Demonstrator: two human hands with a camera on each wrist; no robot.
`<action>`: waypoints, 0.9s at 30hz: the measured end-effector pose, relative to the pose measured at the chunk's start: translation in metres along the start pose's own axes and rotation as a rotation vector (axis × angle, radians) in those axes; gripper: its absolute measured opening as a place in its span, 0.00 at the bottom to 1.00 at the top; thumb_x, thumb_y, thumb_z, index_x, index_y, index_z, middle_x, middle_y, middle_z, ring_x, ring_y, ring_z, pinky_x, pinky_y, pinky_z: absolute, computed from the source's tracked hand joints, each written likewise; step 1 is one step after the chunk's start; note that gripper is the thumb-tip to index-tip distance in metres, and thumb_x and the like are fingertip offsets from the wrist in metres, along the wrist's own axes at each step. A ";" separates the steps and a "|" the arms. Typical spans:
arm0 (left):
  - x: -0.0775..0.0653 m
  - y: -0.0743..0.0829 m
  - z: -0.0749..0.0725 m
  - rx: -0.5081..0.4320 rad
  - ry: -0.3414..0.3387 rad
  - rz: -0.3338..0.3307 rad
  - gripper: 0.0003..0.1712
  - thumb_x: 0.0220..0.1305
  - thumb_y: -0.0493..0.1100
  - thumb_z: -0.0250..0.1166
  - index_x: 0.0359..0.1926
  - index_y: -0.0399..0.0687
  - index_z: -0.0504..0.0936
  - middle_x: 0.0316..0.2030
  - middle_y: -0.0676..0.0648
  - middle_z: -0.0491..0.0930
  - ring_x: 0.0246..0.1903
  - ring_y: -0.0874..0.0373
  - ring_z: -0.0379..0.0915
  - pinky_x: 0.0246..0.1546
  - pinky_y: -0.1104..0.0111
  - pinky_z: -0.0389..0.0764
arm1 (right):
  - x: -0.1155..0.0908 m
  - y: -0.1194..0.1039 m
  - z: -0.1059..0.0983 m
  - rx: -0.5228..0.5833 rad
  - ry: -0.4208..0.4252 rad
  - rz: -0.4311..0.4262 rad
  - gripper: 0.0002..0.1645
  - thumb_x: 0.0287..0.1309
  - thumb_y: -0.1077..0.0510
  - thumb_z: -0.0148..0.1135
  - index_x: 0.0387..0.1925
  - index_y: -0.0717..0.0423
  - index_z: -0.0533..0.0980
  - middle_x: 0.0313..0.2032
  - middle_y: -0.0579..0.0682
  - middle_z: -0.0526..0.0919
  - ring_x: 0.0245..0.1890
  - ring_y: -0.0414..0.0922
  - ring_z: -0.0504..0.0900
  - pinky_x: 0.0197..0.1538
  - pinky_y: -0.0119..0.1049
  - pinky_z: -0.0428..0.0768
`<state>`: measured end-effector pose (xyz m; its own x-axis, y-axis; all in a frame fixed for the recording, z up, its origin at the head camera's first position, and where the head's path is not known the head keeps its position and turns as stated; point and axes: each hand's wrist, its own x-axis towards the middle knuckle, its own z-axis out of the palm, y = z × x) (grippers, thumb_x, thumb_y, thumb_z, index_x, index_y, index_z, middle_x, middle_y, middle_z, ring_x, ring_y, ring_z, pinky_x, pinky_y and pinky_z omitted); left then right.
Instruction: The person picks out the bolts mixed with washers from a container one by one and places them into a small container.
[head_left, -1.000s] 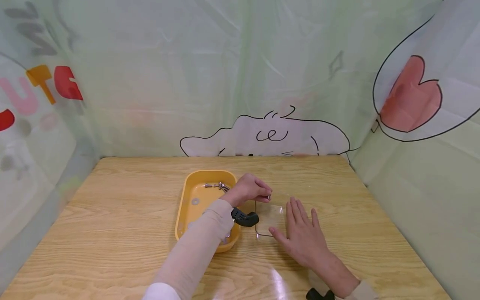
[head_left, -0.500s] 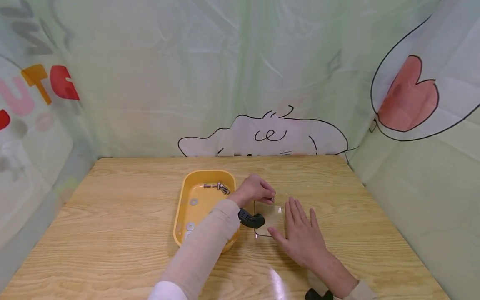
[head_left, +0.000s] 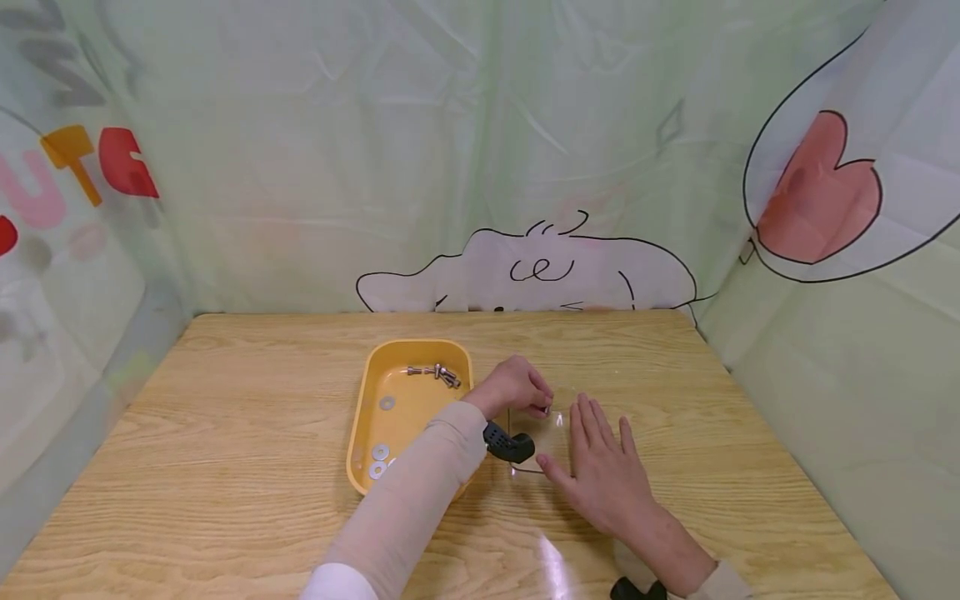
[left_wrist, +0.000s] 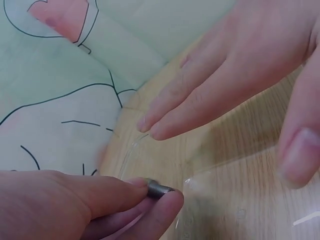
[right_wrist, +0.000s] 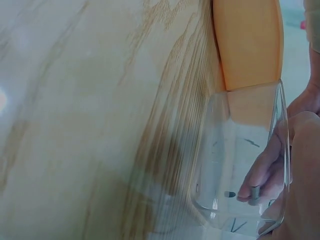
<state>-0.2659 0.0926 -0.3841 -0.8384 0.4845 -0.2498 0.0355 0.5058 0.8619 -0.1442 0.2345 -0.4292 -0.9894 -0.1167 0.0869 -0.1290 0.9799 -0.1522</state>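
One cylinder (left_wrist: 159,190), head view's mere glint

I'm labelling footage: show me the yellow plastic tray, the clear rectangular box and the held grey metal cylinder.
Yellow plastic tray (head_left: 416,404): head view, bare floor.
Clear rectangular box (right_wrist: 227,165): right wrist view, side wall.
Grey metal cylinder (left_wrist: 159,189): left wrist view, exposed side.

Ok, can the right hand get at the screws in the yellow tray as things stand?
Probably not directly: the left hand, pinching a small metal piece, lies between the right hand and the screws.
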 end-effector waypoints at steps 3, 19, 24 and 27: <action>-0.001 0.000 -0.001 0.033 0.002 -0.008 0.09 0.65 0.33 0.65 0.43 0.33 0.86 0.31 0.41 0.88 0.35 0.52 0.88 0.40 0.67 0.88 | 0.000 -0.002 0.000 0.001 0.007 -0.007 0.57 0.67 0.25 0.41 0.74 0.68 0.51 0.77 0.64 0.47 0.77 0.62 0.49 0.74 0.69 0.46; -0.014 -0.003 -0.025 -0.084 -0.026 0.034 0.12 0.67 0.36 0.63 0.48 0.32 0.84 0.37 0.40 0.88 0.36 0.53 0.88 0.50 0.62 0.86 | 0.001 0.001 -0.002 0.013 0.005 -0.004 0.56 0.67 0.28 0.46 0.75 0.69 0.50 0.77 0.64 0.46 0.77 0.62 0.48 0.74 0.70 0.44; -0.017 -0.007 -0.034 -0.181 -0.009 0.035 0.11 0.67 0.34 0.63 0.47 0.31 0.84 0.39 0.37 0.87 0.38 0.50 0.88 0.48 0.59 0.87 | 0.001 0.000 -0.005 0.011 -0.001 -0.004 0.56 0.67 0.28 0.46 0.74 0.69 0.50 0.77 0.66 0.47 0.77 0.64 0.49 0.74 0.71 0.45; -0.020 -0.010 -0.041 -0.206 0.007 0.034 0.11 0.67 0.34 0.63 0.47 0.31 0.84 0.40 0.36 0.87 0.40 0.47 0.87 0.47 0.59 0.87 | 0.003 -0.002 -0.008 -0.006 0.016 -0.013 0.56 0.67 0.28 0.45 0.75 0.69 0.50 0.77 0.65 0.48 0.77 0.63 0.48 0.74 0.70 0.45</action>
<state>-0.2715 0.0486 -0.3698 -0.8426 0.4930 -0.2167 -0.0478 0.3324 0.9419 -0.1461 0.2336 -0.4212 -0.9864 -0.1269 0.1044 -0.1414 0.9792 -0.1452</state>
